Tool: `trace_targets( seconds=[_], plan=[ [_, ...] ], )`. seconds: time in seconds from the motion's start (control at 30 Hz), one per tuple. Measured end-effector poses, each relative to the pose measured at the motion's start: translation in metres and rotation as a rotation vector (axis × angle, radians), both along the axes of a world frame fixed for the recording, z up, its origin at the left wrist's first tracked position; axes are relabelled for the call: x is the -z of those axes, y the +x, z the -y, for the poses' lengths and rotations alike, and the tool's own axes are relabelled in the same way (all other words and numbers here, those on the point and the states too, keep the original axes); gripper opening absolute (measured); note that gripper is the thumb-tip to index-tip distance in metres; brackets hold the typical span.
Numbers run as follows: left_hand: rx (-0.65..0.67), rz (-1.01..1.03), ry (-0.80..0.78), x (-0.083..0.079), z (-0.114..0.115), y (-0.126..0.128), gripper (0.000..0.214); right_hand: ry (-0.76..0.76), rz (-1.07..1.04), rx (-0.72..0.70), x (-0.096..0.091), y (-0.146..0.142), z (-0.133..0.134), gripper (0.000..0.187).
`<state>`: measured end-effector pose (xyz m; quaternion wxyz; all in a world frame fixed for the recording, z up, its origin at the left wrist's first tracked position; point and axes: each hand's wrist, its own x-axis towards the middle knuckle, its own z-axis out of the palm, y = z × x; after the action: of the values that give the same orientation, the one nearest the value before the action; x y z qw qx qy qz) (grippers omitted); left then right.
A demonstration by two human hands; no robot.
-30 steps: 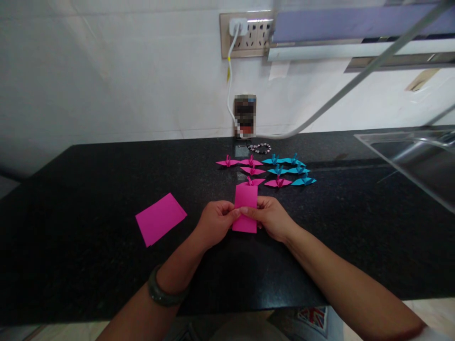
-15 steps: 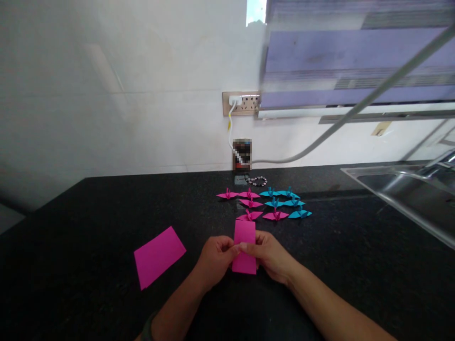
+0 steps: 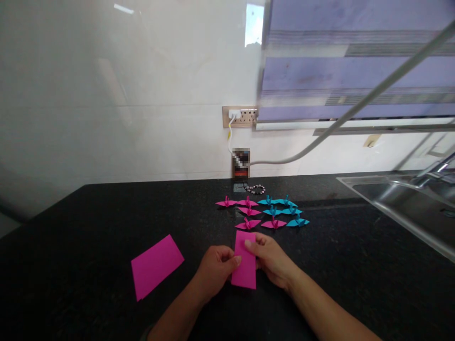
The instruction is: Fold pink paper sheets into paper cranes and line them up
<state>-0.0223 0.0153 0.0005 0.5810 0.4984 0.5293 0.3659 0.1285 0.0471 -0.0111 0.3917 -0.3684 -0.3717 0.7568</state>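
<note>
A pink sheet of paper (image 3: 243,274), folded into a tall narrow rectangle, is held between my two hands above the dark counter. My left hand (image 3: 217,267) pinches its left edge, thumb on the front face. On the right edge, my right hand (image 3: 272,258) grips higher up, its thumb lying across the upper part of the paper. The other fingers of both hands are partly hidden behind the sheet. Just beyond the paper stand several pink paper cranes (image 3: 248,224) and several blue paper cranes (image 3: 298,222) in loose rows.
More pink paper (image 3: 156,267) lies flat to the left on the black counter (image 3: 88,227). Behind the cranes are a beaded strap (image 3: 256,190) and a blurred-out device (image 3: 241,166) leaning on the wall, with a cable (image 3: 320,139). A metal sink (image 3: 373,199) is at the right.
My right thumb has moved up the paper, away from my left thumb. The view has tilted up slightly, so everything sits lower in the picture.
</note>
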Motion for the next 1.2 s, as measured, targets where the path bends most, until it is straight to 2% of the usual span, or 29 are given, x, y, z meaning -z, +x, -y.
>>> trace_targets(
  seconds=[0.03, 0.1, 0.23, 0.33, 0.37, 0.47, 0.73, 0.93, 1.2],
  plan=[
    [0.016, 0.003, -0.003, 0.001, 0.000, 0.000, 0.023, -0.002, -0.021, -0.024, 0.001, -0.004, 0.004, 0.024],
    [0.048, -0.008, -0.025, 0.002, 0.002, 0.001, 0.023, -0.027, -0.029, 0.035, 0.002, -0.008, 0.008, 0.022],
    [0.058, -0.051, -0.023, 0.003, 0.002, 0.001, 0.023, -0.046, -0.030, 0.208, 0.003, 0.000, -0.003, 0.022],
    [0.019, -0.027, 0.002, 0.002, 0.001, 0.000, 0.024, -0.029, 0.011, 0.313, 0.002, 0.006, -0.011, 0.025],
    [-0.005, -0.009, 0.009, 0.001, 0.000, 0.000, 0.024, -0.023, 0.025, 0.304, 0.002, 0.006, -0.010, 0.025],
    [-0.063, 0.019, 0.020, -0.001, -0.002, -0.001, 0.023, 0.035, 0.065, 0.158, 0.004, 0.000, -0.003, 0.026],
    [-0.085, 0.012, 0.033, 0.000, -0.001, 0.002, 0.025, 0.160, 0.195, 0.285, 0.007, -0.011, 0.006, 0.036],
    [-0.189, -0.035, 0.114, 0.005, -0.004, -0.004, 0.028, 0.160, 0.259, 0.150, 0.005, -0.018, 0.014, 0.030],
    [-0.302, -0.058, 0.207, 0.008, -0.008, -0.009, 0.031, 0.157, 0.367, 0.122, 0.002, -0.020, 0.019, 0.025]
  ],
)
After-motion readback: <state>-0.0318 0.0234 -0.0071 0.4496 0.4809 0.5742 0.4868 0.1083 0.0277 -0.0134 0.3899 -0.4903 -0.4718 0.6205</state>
